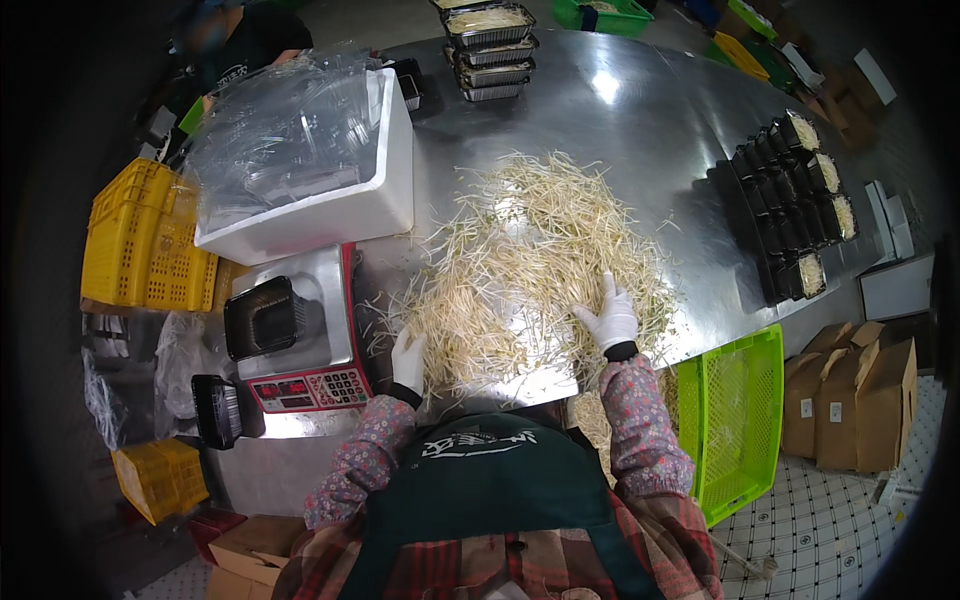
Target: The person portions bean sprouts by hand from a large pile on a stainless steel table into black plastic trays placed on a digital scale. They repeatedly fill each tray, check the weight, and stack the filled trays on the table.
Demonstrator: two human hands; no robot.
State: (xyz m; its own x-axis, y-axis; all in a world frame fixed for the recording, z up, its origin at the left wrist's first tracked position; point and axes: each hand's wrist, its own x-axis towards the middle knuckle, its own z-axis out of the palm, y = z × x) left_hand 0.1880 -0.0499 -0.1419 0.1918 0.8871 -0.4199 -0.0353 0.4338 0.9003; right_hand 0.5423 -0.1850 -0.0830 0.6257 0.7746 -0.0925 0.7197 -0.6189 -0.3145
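A large loose heap of bean sprouts (540, 247) spreads over the stainless steel table (637, 97) in front of me. My right hand (613, 319), in a white glove, rests on the right side of the heap with index finger and thumb apart. At the heap's left front edge is my left hand (409, 361), also gloved; its fingertips are partly hidden against the sprouts, so I cannot tell whether it grips any. Left of it stands a red digital scale (311, 390) with a black plastic tray (262, 318), seemingly without sprouts, on its steel pan.
A white foam box (397, 165) holds clear plastic lids (300, 142). Filled trays (491, 52) are stacked at the back; black trays (780, 195) line the right. A green crate (776, 420) abuts the front edge. Yellow crates (150, 240) stand left, and a person (255, 45) is behind.
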